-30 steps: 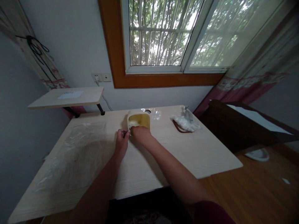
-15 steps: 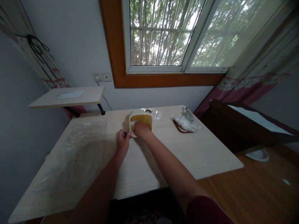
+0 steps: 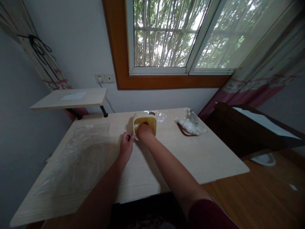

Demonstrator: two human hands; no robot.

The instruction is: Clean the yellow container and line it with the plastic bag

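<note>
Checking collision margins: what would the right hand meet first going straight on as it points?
Most likely the inside of the yellow container: the right hand reaches in through its opening, pointing forward and slightly left. Wall or bottom first, can't tell; the hand itself blocks the view.

A plain, dark maroon fabric sleeve (image 3: 207,213) ends near the right elbow (image 3: 192,196). The left forearm (image 3: 108,183) and right forearm (image 3: 170,163) are bare.
</note>
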